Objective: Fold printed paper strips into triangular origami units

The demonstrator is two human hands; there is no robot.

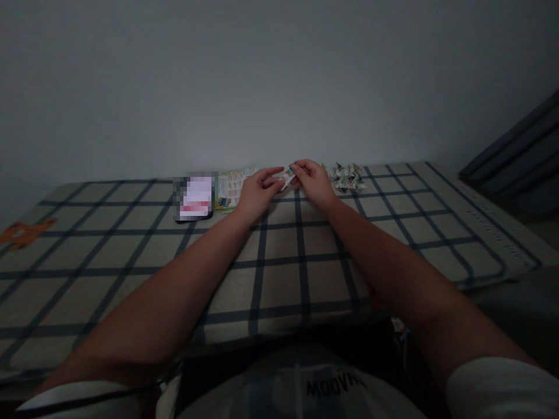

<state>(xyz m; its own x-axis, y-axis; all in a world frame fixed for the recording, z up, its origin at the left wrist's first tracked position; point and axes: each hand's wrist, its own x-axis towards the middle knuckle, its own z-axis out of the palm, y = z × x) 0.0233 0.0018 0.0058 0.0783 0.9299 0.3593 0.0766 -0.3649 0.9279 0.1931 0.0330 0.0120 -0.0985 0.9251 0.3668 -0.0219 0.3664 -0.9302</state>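
Observation:
Near the back of the table, my right hand (313, 181) pinches a small folded piece of printed paper (289, 176), white with some blue and green. My left hand (258, 191) is at the paper's other end, thumb and index finger about it in a loose hold; its other fingers are partly hidden. Just left of that hand lies a printed sheet (229, 189) with green edges and rows of small pictures, partly covered by the hand. Beyond my right hand sits a cluster of several small folded paper pieces (348, 177).
A phone (195, 198) with a lit, blurred screen lies left of the sheet. The table wears a checked cloth (279, 250) with an orange figure (27, 233) at the far left. A grey wall (279, 81) rises behind; dark striped fabric (519, 151) hangs at right.

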